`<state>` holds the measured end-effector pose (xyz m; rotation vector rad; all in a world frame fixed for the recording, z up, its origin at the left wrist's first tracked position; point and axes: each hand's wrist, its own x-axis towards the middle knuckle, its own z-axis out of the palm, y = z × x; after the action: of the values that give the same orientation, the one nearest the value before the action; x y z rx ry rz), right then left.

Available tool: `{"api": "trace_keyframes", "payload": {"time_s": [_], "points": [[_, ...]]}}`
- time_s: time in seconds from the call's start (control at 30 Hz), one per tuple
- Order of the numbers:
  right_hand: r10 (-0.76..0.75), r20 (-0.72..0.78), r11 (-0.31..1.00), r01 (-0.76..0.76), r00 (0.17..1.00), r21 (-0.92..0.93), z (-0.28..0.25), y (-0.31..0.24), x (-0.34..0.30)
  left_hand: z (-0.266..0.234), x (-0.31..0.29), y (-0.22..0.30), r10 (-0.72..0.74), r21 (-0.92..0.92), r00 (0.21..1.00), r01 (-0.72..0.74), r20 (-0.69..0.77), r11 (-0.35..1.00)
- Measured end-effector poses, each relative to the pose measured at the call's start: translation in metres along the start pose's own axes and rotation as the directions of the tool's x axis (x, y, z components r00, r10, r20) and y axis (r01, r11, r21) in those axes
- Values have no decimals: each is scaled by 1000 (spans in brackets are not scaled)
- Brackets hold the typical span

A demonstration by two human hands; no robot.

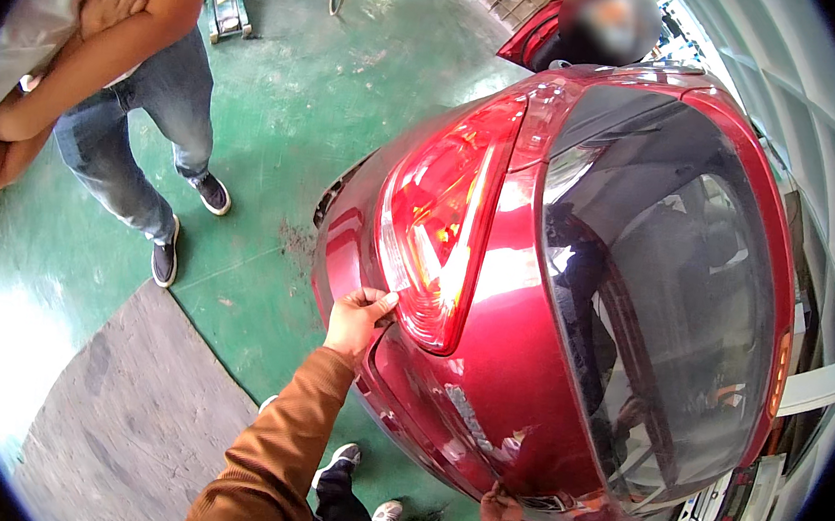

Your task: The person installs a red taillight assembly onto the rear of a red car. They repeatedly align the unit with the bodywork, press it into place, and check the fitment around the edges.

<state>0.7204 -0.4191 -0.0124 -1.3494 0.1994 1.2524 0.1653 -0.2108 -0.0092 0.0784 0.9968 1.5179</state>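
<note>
A red car (515, 340) stands in front of me, its rear end turned toward me, with a large red tail light (441, 228) on its left corner. My left hand (355, 321), in a brown sleeve, is at the light's lower end. Its thumb and fingers are pinched together by the seam; whatever they may hold is too small to make out. Further right, my right hand (500, 507) touches the lower part of the trunk lid (469, 406), near the badge. Its fingers are curled closed, and what lies under them is hidden. The dark rear window (661, 294) reflects the surroundings.
At the left, a person (142, 93) in jeans stands with folded arms. Another person (609, 23) is beyond the car, beside a red panel (530, 35). A floor jack (227, 6) stands at the back. A grey mat (135, 424) lies on the green floor (271, 216).
</note>
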Motion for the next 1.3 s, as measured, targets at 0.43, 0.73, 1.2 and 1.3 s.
{"api": "trace_keyframes", "payload": {"time_s": [0.43,0.73,1.2,1.3], "points": [[33,-161,999,-27,986,43,0,12,-6,-4,6,2,-24,-53,1000,24,9,998],[42,-149,999,-41,988,7,26,12,-29,-2,-1,8,-37,-101,999,39,25,994],[124,-123,992,-120,985,38,5,12,-49,-11,7,0,-43,-11,999,43,32,999],[65,-145,997,-69,987,-26,19,18,-41,-18,9,-4,22,4,1000,-22,8,1000]]}}
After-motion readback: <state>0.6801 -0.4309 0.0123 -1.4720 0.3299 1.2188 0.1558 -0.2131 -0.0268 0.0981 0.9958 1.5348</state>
